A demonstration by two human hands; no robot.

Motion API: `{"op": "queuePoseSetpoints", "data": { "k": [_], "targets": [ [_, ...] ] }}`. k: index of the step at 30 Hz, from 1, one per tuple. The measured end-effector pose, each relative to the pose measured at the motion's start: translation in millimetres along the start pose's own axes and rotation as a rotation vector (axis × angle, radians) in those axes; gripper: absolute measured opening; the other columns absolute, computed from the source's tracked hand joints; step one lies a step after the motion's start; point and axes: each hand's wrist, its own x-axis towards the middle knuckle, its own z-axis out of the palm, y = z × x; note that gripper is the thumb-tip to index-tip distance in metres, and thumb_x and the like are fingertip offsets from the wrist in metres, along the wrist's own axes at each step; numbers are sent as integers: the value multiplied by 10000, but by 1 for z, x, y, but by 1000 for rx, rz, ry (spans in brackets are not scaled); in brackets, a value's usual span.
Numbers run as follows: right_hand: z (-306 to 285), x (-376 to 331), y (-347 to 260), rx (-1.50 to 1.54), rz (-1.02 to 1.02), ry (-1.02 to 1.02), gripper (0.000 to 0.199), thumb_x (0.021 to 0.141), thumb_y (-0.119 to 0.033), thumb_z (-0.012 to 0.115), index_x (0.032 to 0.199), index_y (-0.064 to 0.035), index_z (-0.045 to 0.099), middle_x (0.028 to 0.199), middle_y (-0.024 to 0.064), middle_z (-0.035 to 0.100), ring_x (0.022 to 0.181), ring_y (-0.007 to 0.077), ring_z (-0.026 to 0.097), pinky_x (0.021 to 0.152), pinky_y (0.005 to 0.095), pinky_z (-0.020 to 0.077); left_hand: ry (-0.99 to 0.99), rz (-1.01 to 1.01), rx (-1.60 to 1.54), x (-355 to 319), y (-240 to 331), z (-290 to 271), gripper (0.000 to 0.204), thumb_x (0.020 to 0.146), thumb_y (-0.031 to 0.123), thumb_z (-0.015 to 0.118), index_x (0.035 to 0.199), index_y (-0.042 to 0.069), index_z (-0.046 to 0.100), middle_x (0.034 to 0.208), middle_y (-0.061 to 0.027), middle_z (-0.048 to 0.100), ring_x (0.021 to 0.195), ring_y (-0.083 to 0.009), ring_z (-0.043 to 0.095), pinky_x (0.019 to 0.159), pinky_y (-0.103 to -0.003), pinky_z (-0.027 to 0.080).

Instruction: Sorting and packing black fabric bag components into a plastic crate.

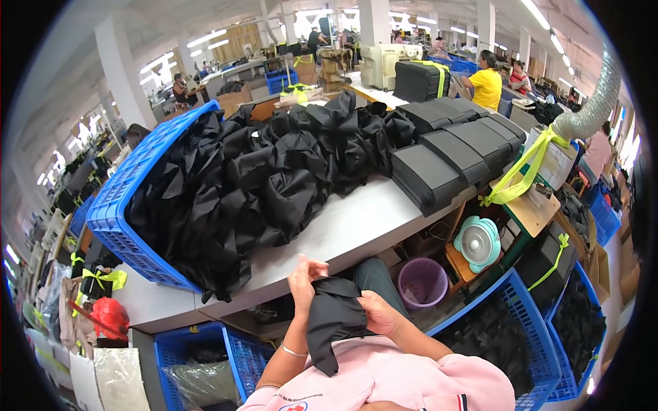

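Note:
A black fabric piece (337, 308) hangs in front of my body, over the near edge of the table. My right hand (378, 312) grips its right side, thumb on top and fingers curled behind. My left hand (303, 286) is at the cloth's upper left, its fingers stretched out past the edge and its palm side against the cloth. Beyond my hands, a large heap of crumpled black fabric pieces (274, 171) spills across the table from a tipped blue crate (147, 154). To the heap's right lie flat stacks of black pieces (439, 164).
The pale table (288, 264) curves across in front of me. Beneath it are a purple basket (423, 282) and a teal fan (478, 244). Blue crates (528, 301) with black cloth stand at my right, another blue crate (199, 335) at my left. A foil duct (596, 103) hangs at right.

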Motion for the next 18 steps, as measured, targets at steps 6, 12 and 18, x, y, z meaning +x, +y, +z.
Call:
{"op": "queuePoseSetpoints", "data": {
  "k": [6,12,18],
  "targets": [
    [-53,42,-45,-712,-458,287,156,955,-30,631,1103,17,648,997,-9,670,916,62,589,818,230,498,-259,-890,-597,-22,-20,18,338,1024,268,512,1230,22,615,1168,-91,683,1035,-199,674,902,-355,570],
    [-61,71,-10,-896,-385,66,136,968,-79,604,1052,14,658,919,35,694,840,89,634,756,261,525,-1021,-273,-250,-35,-111,14,363,997,135,581,1322,-26,558,1239,-52,640,1048,-112,640,873,-261,542],
    [-129,99,66,-1370,-534,9,179,984,-121,571,1060,10,665,936,65,707,845,124,659,751,294,534,-932,-176,500,29,-56,122,420,1009,218,541,1356,-19,541,1282,-55,618,1223,-151,534,994,-264,441]
  ]
}}
